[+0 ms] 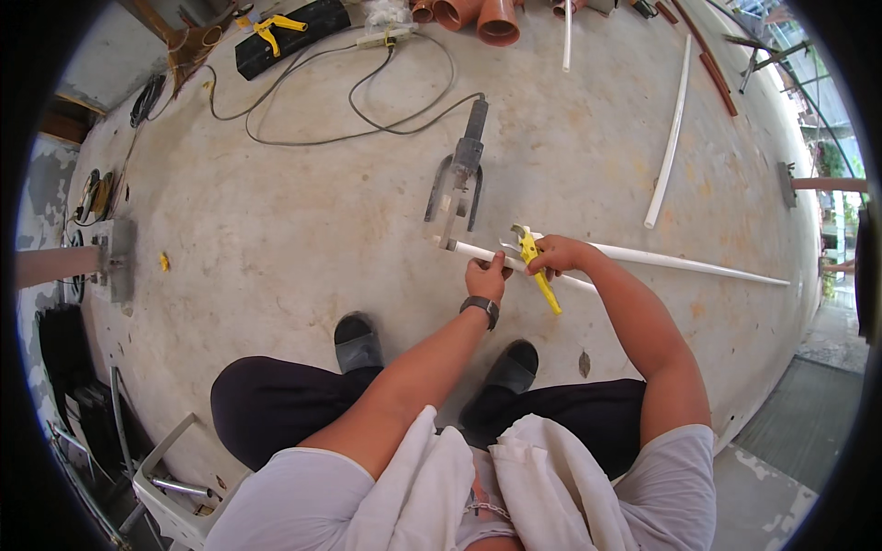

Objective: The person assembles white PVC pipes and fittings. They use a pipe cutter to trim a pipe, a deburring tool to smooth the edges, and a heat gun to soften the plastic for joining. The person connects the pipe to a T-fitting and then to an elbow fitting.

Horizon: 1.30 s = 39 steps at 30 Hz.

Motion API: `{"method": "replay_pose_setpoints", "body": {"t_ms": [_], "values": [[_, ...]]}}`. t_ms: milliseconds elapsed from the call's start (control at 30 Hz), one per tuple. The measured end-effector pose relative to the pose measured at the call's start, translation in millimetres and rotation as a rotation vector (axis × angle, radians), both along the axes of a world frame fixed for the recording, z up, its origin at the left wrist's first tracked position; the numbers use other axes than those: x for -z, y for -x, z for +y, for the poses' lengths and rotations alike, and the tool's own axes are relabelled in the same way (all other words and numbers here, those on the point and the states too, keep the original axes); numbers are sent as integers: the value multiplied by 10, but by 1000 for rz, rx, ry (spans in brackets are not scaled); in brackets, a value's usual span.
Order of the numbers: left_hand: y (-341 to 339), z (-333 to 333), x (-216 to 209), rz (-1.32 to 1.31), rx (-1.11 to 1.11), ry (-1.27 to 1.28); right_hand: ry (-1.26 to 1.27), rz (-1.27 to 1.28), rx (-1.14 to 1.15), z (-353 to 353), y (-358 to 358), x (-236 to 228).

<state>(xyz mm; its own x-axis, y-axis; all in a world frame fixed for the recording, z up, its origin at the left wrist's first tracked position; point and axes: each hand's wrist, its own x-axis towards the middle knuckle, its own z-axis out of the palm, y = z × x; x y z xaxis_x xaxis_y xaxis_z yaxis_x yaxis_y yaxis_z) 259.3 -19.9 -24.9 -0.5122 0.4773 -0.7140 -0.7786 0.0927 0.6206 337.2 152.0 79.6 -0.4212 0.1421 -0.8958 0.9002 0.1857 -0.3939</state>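
My left hand (487, 277) is closed around a white plastic pipe (476, 252), whose left end meets the heating plate of a pipe welding iron (469, 151). I cannot tell whether the end is pushed onto it or only touching. The iron stands on a dark forked stand, its handle pointing away from me. In my right hand (559, 255) is a yellow pipe cutter (529, 250), its metal jaw toward the far side and a handle hanging toward me. The pipe passes below the cutter, and its right part runs on past my right hand.
A long white pipe (689, 264) lies to the right, another pipe (669, 138) farther off. The iron's black cord (358, 135) loops to a power strip (386, 39). Orange pipe fittings (496, 23) and a black case (292, 39) with a yellow tool are at the back. A plastic chair (175, 487) stands near left.
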Motion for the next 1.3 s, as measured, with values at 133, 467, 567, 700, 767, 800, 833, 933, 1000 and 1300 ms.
{"method": "replay_pose_setpoints", "body": {"t_ms": [133,467,567,700,767,800,833,933,1000,1300], "values": [[65,113,-41,40,7,55,-5,4,-1,79,57,-6],[176,46,-102,-182,-18,-137,22,26,40,89,39,40],[211,36,-82,-236,33,-193,2,25,18,85,34,67],[146,17,6,-151,41,-199,-16,24,5,99,45,81],[122,11,10,-122,32,-181,-17,25,5,95,46,76],[126,17,3,-112,40,-166,-17,25,6,92,42,71],[136,27,-2,-101,49,-152,-19,25,8,98,40,64],[141,31,2,-73,32,-100,-18,21,6,91,50,42],[144,44,4,-51,26,-51,-23,12,-4,101,53,34],[177,95,-163,-84,59,52,-11,25,5,96,41,60]]}}
